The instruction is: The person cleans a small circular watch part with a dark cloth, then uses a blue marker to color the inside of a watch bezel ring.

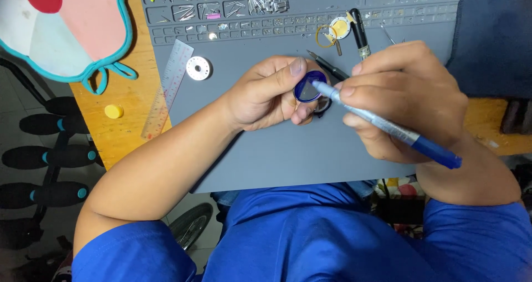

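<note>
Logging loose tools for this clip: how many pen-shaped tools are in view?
3. A blue-and-silver one in the right hand; a black one on the grey mat; a dark one behind the hands. Others may be hidden.

No packages, signs or screens show on the bench. The nearest thing to a label is the pale printed band on the pen (388, 128), a light grey-white wrap along the barrel above its blue end, slanting from upper left to lower right; its print is too blurred to make out. The clear ruler (168, 88) lying tilted at the left edge of the grey mat (288, 160) bears a printed scale in reddish marks, possibly with finer lines beside them.
</note>
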